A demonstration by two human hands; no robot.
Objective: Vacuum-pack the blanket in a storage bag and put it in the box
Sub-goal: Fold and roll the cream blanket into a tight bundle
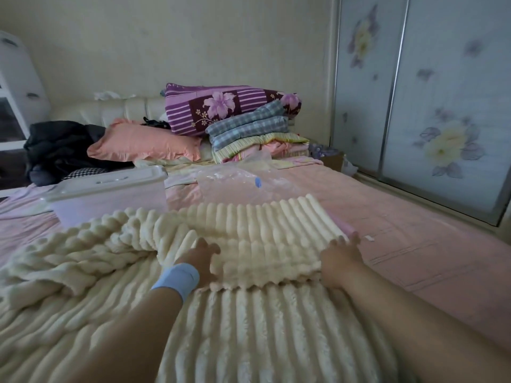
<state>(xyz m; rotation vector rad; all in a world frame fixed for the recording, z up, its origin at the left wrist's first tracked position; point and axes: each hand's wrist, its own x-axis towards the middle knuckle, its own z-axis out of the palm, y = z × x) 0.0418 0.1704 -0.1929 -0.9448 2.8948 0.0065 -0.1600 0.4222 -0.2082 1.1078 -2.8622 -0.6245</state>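
Cream ribbed blanket [249,327]: spread over pink bed [414,244], bunched at the left, one layer folded back across the middle. Lidded plastic box [110,189]: on the bed at the left, just behind the bunched part. Left hand [200,258], blue wristband [177,277]: fingers straight, spread on the fold's left end. Clear storage bag [249,178]: flat on the bed beyond the fold. Right hand [341,258]: fingers straight against the fold's right edge. Flowered wardrobe doors [428,106]: far right.
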